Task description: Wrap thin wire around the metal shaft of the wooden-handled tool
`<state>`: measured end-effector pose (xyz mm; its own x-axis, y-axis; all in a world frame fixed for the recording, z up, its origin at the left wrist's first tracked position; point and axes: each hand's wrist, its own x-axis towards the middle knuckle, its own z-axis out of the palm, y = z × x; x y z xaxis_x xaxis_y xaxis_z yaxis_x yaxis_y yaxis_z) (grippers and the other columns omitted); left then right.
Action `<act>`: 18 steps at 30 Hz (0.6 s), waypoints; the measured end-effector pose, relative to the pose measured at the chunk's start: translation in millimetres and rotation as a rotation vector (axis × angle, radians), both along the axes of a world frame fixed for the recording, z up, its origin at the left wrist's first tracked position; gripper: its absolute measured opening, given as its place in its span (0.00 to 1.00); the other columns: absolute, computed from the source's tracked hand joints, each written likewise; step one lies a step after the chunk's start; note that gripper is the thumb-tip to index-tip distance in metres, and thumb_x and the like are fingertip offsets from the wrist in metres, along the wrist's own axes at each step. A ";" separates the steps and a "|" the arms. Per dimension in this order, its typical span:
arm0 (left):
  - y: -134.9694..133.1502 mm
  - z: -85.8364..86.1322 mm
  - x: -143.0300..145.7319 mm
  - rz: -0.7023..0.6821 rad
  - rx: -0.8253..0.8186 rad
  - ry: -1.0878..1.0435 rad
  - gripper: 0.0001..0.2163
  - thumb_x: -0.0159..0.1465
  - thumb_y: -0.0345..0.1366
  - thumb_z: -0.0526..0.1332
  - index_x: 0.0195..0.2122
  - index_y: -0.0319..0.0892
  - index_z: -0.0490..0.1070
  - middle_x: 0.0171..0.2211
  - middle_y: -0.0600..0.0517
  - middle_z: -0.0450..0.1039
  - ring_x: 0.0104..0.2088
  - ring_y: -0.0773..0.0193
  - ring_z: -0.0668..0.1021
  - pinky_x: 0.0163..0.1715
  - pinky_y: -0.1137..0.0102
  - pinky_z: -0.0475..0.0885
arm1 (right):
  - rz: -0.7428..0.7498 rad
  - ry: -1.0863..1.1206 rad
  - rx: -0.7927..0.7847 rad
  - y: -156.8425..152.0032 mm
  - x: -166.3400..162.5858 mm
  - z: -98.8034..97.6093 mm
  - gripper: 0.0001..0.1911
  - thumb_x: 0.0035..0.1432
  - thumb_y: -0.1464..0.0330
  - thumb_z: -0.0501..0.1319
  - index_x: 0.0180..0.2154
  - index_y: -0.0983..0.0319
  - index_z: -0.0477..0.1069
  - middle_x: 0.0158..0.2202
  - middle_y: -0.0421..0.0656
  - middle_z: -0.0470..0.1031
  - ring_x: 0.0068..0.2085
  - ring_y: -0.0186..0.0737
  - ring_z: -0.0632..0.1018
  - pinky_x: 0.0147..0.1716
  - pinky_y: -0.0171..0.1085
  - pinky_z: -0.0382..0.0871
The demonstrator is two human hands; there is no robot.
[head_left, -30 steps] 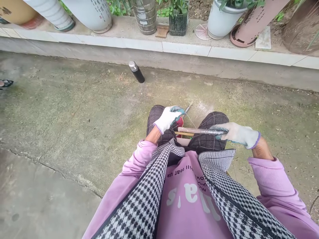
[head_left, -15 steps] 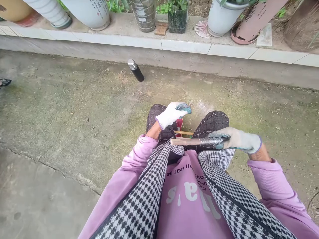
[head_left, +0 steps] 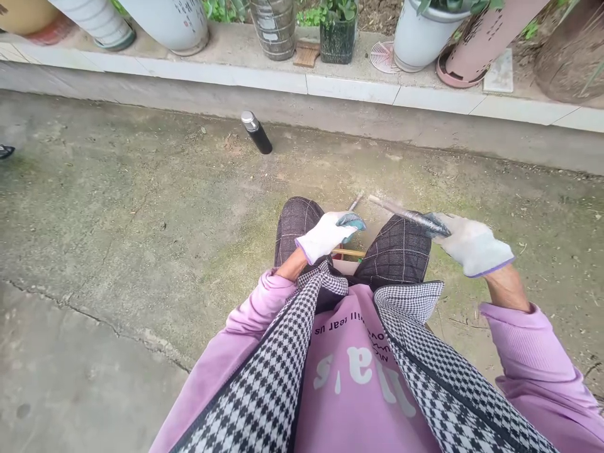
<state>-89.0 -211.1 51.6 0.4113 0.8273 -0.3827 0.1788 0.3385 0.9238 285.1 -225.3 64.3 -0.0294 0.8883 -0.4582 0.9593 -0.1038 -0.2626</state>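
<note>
Our white-gloved right hand (head_left: 469, 242) grips a slim silvery-wrapped stick (head_left: 401, 212); our white-gloved left hand (head_left: 329, 233) curls, contents unclear to us; stick-handling seems underway, next needing steadiness.

A cracked, green-tinged concrete floor (head_left: 141, 251) meets a low, white-tiled ledge (head_left: 349, 89) in soft daylight.

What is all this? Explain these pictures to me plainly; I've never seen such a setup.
There is no machine, only a person working by hand. Every picture comes from one camera worn on the head, looking forward and down. The gloved right hand grips a stick, shiny near the grip. The gloved left hand is curled; whether it holds the thin rod showing just beyond, I cannot tell. Ahead, a flask stands on the ground, and pots line the ledge behind it.
</note>
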 end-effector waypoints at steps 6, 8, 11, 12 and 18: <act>27.1 5.4 -5.5 -0.031 0.094 0.059 0.10 0.66 0.37 0.70 0.43 0.38 0.88 0.36 0.51 0.84 0.33 0.64 0.77 0.36 0.70 0.73 | 0.128 0.583 -0.343 -22.9 16.2 20.1 0.27 0.54 0.57 0.80 0.55 0.56 0.93 0.55 0.49 0.95 0.54 0.65 0.92 0.59 0.55 0.90; 30.6 0.3 2.5 -0.041 0.072 0.004 0.12 0.67 0.36 0.69 0.47 0.38 0.89 0.36 0.51 0.85 0.32 0.65 0.76 0.36 0.70 0.72 | 0.066 0.774 -0.405 -26.7 -0.8 27.9 0.31 0.50 0.50 0.85 0.53 0.59 0.93 0.53 0.51 0.95 0.52 0.62 0.92 0.56 0.51 0.91; 23.9 -9.4 21.6 -0.099 0.052 -0.045 0.09 0.69 0.33 0.69 0.45 0.39 0.89 0.39 0.49 0.87 0.35 0.64 0.78 0.41 0.68 0.76 | -0.044 0.975 -0.446 -28.7 -39.8 28.5 0.37 0.40 0.48 0.90 0.47 0.62 0.92 0.40 0.49 0.92 0.41 0.54 0.90 0.42 0.45 0.89; 18.8 -12.4 28.0 -0.117 0.052 -0.040 0.07 0.69 0.32 0.69 0.43 0.39 0.88 0.39 0.49 0.87 0.37 0.63 0.80 0.44 0.67 0.77 | -0.094 1.029 -0.414 -28.4 -51.6 26.1 0.37 0.39 0.47 0.91 0.46 0.62 0.92 0.36 0.47 0.89 0.37 0.50 0.87 0.37 0.43 0.86; -10.4 -12.8 31.2 -0.139 0.063 -0.026 0.06 0.71 0.35 0.70 0.42 0.40 0.88 0.43 0.47 0.89 0.44 0.59 0.85 0.53 0.65 0.80 | -0.363 0.742 0.139 -9.8 -58.5 10.6 0.33 0.59 0.52 0.77 0.63 0.55 0.88 0.50 0.49 0.92 0.44 0.56 0.90 0.41 0.47 0.87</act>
<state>-57.9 -221.5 38.8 0.5322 0.7841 -0.3194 0.1957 0.2531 0.9474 226.6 -235.2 75.0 0.0188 0.9479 -0.3181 0.4456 -0.2927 -0.8460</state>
